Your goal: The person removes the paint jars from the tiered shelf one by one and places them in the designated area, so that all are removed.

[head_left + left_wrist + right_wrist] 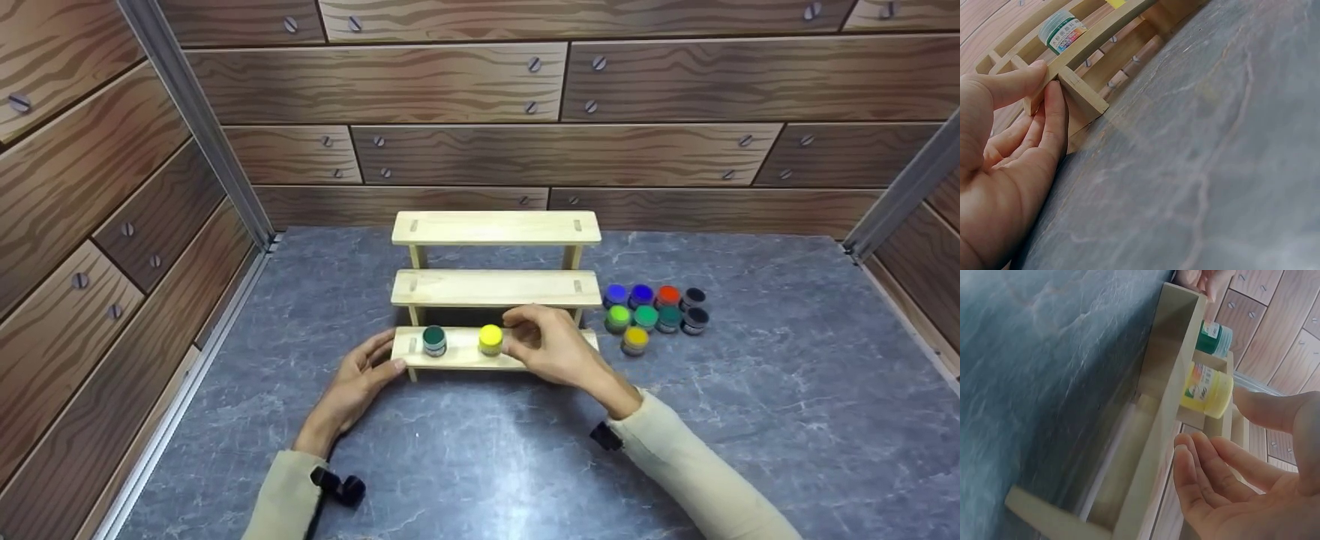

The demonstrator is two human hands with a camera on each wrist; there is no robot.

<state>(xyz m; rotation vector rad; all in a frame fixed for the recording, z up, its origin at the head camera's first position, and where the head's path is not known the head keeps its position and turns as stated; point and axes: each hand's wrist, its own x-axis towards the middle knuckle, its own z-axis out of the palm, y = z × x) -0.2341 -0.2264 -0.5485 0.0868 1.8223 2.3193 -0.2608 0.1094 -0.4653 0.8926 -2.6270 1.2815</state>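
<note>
A three-tier wooden stand (495, 288) rests on the table. On its lowest step are a dark green paint jar (434, 340) and, to the right of it, a yellow paint jar (490, 340), both upright. My left hand (361, 382) holds the left end of that step, thumb at the top edge and fingers beneath, as the left wrist view shows. Beside the yellow jar is my right hand (553, 346), its fingers loosely bent and apart from the jar. The thumb tip (1249, 405) is close to the yellow lid; whether it touches, I cannot tell.
Several paint jars stand grouped right of the stand, among them a red one (667, 296), a light green one (618, 319) and a darker yellow one (635, 341). Wood-patterned walls (465, 82) enclose the grey marbled table (787, 390) at the back and sides.
</note>
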